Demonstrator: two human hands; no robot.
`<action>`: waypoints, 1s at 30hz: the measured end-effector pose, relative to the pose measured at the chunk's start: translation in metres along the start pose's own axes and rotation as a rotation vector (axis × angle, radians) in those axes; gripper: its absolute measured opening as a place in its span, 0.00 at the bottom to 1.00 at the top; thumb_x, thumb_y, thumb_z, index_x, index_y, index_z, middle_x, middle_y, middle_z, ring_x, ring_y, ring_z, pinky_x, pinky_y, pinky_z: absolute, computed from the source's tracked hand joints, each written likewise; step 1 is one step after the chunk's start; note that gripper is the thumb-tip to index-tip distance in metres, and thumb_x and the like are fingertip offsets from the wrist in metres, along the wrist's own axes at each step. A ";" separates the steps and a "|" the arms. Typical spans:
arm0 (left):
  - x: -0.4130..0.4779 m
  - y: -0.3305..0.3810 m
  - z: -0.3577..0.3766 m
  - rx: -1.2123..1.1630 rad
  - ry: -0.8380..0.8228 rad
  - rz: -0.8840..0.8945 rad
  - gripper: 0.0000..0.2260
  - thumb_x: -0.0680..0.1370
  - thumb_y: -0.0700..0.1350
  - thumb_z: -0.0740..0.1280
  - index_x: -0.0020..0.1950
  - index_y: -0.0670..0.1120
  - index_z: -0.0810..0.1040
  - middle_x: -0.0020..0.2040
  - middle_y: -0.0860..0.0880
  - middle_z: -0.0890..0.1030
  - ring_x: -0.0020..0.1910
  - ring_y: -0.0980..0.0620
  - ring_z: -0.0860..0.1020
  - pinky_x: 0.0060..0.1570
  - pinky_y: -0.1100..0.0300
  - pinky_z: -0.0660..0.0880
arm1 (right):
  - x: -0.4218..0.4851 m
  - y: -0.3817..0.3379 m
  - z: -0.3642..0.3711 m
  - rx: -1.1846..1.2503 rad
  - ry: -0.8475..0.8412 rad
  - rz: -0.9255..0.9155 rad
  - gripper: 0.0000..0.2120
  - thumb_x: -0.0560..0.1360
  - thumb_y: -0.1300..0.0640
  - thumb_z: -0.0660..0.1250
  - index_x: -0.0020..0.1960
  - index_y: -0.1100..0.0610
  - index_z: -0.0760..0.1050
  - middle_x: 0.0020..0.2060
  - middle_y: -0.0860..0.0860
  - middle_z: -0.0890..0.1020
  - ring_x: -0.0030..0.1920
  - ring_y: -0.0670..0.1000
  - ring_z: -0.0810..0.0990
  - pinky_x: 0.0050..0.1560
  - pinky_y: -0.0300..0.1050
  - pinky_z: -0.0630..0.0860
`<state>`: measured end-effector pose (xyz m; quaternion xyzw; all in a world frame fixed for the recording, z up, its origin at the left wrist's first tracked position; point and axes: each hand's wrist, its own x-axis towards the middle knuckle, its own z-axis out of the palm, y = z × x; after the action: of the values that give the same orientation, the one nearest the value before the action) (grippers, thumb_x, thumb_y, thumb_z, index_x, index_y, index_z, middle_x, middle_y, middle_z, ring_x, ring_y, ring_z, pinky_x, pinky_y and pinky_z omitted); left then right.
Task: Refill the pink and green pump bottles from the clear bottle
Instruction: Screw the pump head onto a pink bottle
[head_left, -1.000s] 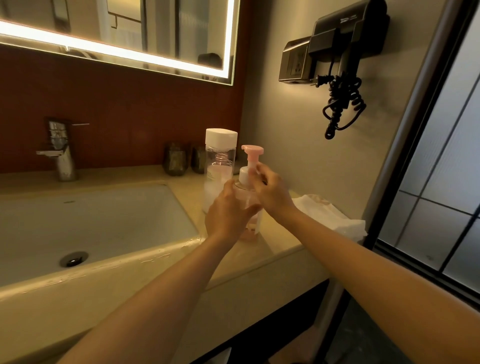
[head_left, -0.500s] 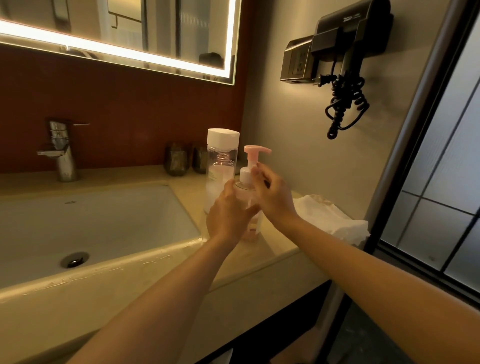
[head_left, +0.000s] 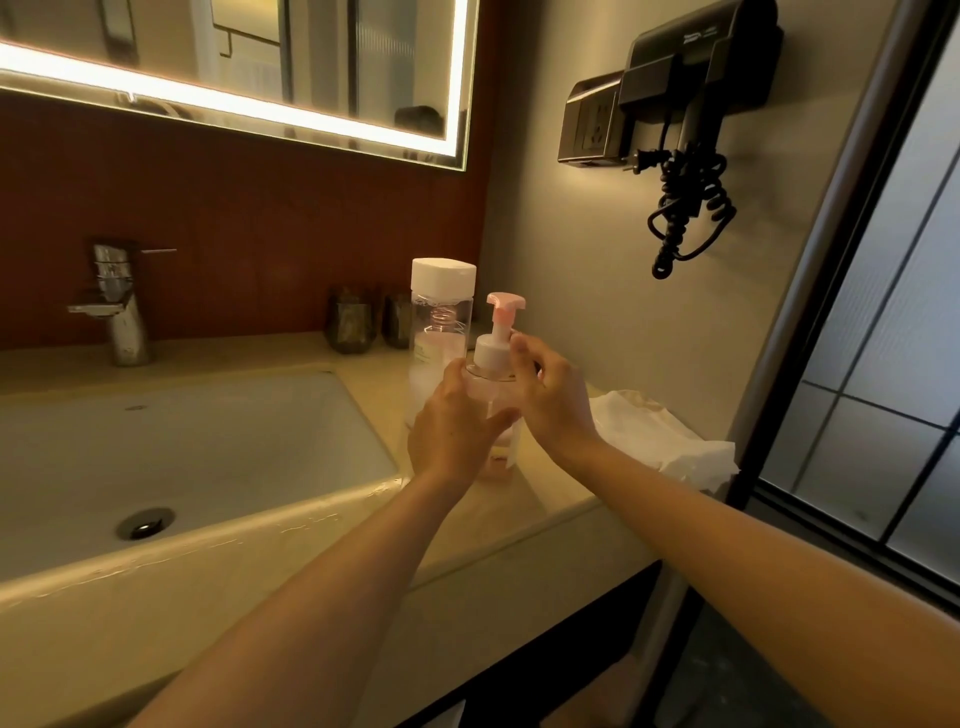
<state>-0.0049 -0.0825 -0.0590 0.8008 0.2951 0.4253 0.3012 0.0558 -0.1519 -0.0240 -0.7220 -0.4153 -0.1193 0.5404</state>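
- Two bottles stand on the counter (head_left: 545, 499), clear bottle (head_left: 441, 306) just behind pink pump bottle (head_left: 493, 364).
- left hand (head_left: 452, 421) wraps the pink one's body.
- right hand (head_left: 556, 400), fingers (head_left: 519, 345) curled, pinches its collar.

Pump bottle (head_left: 492, 357) on counter (head_left: 545, 499), capped bottle (head_left: 441, 317) behind, sink (head_left: 208, 447) left

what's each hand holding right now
Left hand: closed, gripping the body of the pink bottle.
Right hand: closed, fingers pinching its pump collar.
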 end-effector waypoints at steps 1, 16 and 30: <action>0.000 0.000 0.000 -0.008 0.001 -0.002 0.33 0.70 0.58 0.71 0.70 0.49 0.63 0.64 0.48 0.76 0.58 0.47 0.77 0.52 0.54 0.75 | 0.001 0.001 -0.001 -0.028 0.036 -0.014 0.17 0.79 0.49 0.57 0.61 0.56 0.75 0.56 0.52 0.80 0.51 0.50 0.79 0.55 0.46 0.78; 0.004 -0.004 0.002 -0.009 0.022 0.008 0.33 0.69 0.58 0.71 0.70 0.50 0.63 0.63 0.49 0.76 0.58 0.47 0.77 0.52 0.55 0.76 | 0.001 0.003 0.005 0.001 0.066 0.004 0.19 0.78 0.46 0.56 0.63 0.54 0.72 0.57 0.51 0.80 0.53 0.51 0.79 0.56 0.50 0.78; 0.011 -0.029 -0.013 -0.057 -0.040 0.068 0.36 0.67 0.58 0.72 0.71 0.51 0.61 0.63 0.50 0.74 0.51 0.48 0.78 0.49 0.51 0.78 | 0.040 0.013 0.021 -0.095 -0.129 0.119 0.25 0.74 0.49 0.67 0.67 0.55 0.66 0.62 0.53 0.75 0.59 0.54 0.76 0.61 0.49 0.72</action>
<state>-0.0173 -0.0532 -0.0687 0.8098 0.2494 0.4274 0.3151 0.0850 -0.1158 -0.0162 -0.7764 -0.3996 -0.0597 0.4837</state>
